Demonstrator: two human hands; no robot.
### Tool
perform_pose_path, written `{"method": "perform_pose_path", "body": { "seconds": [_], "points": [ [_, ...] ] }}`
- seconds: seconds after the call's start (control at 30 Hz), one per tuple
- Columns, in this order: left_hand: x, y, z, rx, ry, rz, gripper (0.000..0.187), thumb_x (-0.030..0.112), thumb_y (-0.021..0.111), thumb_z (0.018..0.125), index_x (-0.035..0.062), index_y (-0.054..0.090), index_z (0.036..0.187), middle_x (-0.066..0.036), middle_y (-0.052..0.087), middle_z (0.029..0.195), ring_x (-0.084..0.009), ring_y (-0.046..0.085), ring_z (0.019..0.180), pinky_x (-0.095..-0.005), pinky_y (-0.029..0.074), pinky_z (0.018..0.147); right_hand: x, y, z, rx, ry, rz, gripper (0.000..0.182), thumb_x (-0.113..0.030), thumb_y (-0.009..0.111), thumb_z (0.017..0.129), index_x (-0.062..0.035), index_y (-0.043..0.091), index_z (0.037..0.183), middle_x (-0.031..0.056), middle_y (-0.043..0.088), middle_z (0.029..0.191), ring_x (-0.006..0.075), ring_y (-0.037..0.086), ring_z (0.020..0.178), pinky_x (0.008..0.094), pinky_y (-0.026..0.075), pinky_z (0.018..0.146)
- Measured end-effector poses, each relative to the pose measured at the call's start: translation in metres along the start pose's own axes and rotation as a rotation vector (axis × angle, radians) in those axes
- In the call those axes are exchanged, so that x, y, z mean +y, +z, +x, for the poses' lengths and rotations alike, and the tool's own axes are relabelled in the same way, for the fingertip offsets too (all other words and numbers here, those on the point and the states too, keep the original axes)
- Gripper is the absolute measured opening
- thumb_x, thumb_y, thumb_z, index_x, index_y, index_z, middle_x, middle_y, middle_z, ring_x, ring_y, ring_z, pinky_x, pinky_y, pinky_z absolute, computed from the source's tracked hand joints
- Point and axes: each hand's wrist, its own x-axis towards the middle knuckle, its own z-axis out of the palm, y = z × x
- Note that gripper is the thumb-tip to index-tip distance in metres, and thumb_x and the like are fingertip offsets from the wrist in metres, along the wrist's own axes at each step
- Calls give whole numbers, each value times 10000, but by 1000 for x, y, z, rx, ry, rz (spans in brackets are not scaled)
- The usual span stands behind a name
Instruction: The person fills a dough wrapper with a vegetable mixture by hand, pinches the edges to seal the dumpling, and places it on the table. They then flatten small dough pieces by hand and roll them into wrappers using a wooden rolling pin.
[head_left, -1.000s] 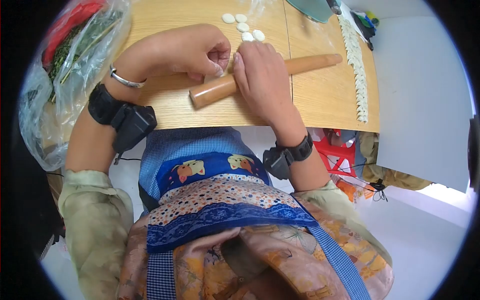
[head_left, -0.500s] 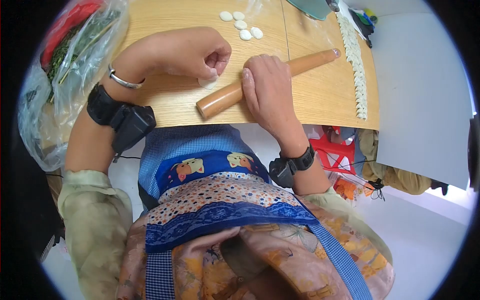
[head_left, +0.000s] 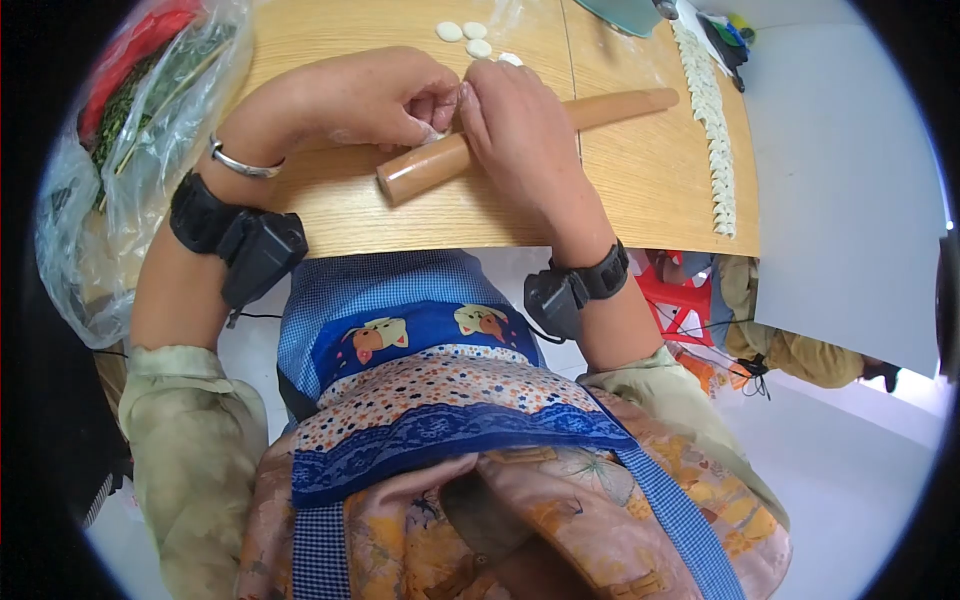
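My right hand (head_left: 520, 125) lies over the middle of a wooden rolling pin (head_left: 425, 168), fingers curled round it. The pin slants across the table, its near end toward me on the left. Beside it, my left hand (head_left: 420, 105) is closed in a pinch on the edge of a thin dough wrapper (head_left: 436, 136). Most of that wrapper is hidden by the pin and my fingers. Just beyond my hands, several small flattened dough discs (head_left: 479, 48) lie on the wood, one partly covered by my right hand.
A long row of folded dough pieces (head_left: 715, 130) runs down the right side of the wooden table (head_left: 350, 215). A plastic bag of greens (head_left: 165, 100) sits at the left. Part of a greenish bowl (head_left: 620, 15) shows at the back. A red stool (head_left: 685, 305) stands below the right edge.
My right hand and the rolling pin have moved away from me, and the pin now covers most of the wrapper. The left hand keeps its pinch in nearly the same spot.
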Motion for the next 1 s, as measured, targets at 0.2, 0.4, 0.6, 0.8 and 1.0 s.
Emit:
{"method": "perform_pose_path", "body": {
  "seconds": [0.2, 0.4, 0.6, 0.8, 1.0],
  "points": [
    [4, 0, -2, 48, 59, 69, 116, 38, 644, 801, 13, 585, 897, -7, 526, 716, -108, 492, 672, -279, 428, 618, -5, -6, -10, -44, 41, -26, 138, -163, 571, 915, -48, 572, 838, 134, 600, 798, 347, 580, 804, 469, 428, 704],
    [7, 3, -5, 27, 74, 213, 171, 21, 672, 764, 9, 596, 916, -14, 519, 689, -121, 494, 644, -286, 423, 603, -17, -27, -47, -68, 71, -33, 126, -174, 586, 918, -59, 555, 877, 120, 548, 842, 321, 530, 856, 449, 384, 792],
    [6, 12, 1, 169, 123, 223, 198, -1, 678, 742, 2, 603, 925, -31, 528, 674, -128, 494, 622, -297, 421, 581, -15, -25, -51, -25, 66, -24, 122, -178, 588, 917, -63, 570, 882, 116, 539, 844, 313, 520, 852, 441, 378, 789],
    [8, 11, 0, 149, 83, 177, 153, -22, 659, 747, -9, 629, 896, -40, 554, 655, -128, 518, 607, -291, 431, 575, -14, -26, -49, -39, 72, -26, 118, -174, 592, 914, -65, 573, 876, 114, 541, 837, 311, 523, 848, 438, 379, 787],
    [10, 11, 0, 145, 59, 176, 28, 3, 639, 784, -2, 640, 812, -37, 600, 689, -121, 552, 634, -281, 461, 601, -11, -29, -48, -44, 19, 18, 157, -210, 633, 894, -65, 575, 881, 113, 550, 855, 309, 525, 847, 443, 377, 791]
  ]
}}
